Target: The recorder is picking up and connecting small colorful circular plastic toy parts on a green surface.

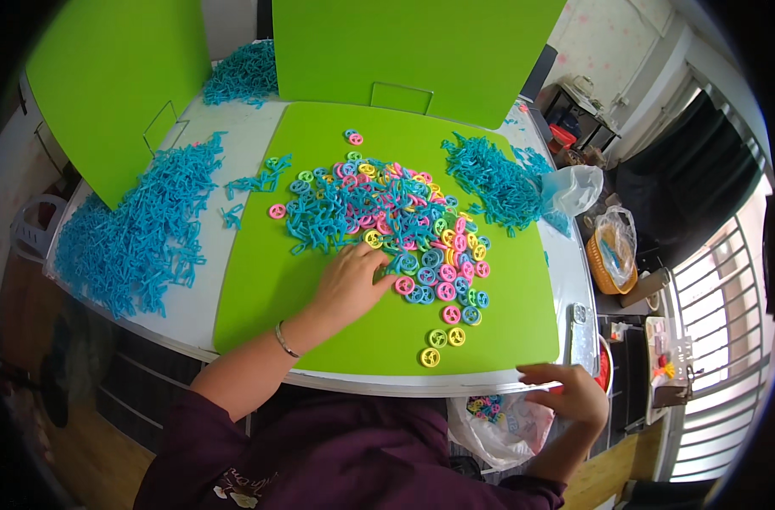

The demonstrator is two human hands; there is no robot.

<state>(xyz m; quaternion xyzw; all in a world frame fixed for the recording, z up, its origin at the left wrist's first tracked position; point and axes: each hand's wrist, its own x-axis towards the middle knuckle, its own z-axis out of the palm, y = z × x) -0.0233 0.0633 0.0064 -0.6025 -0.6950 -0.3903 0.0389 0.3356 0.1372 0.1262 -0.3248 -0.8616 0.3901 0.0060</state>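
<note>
Left hand: palm down [351,276], at the near edge of the mixed pile; fingers bent, cannot tell whether anything is pinched.
Right hand: well apart from the left [573,393], beyond the desk [187,308] edge near the plastic bag [510,438]; fingers spread, nothing seen in them.
Spoked wheels: pink, blue, yellow, green [446,291], mid-board on the green board [272,319], straggling nearward.
Teal clips: tangled over the wheels [315,217].
Step, judged: picking wheels from clips; next calls for a clean fingertip pinch.
Lie: wheels round, no long axis, many face-up; clips' long axes every which way.
</note>
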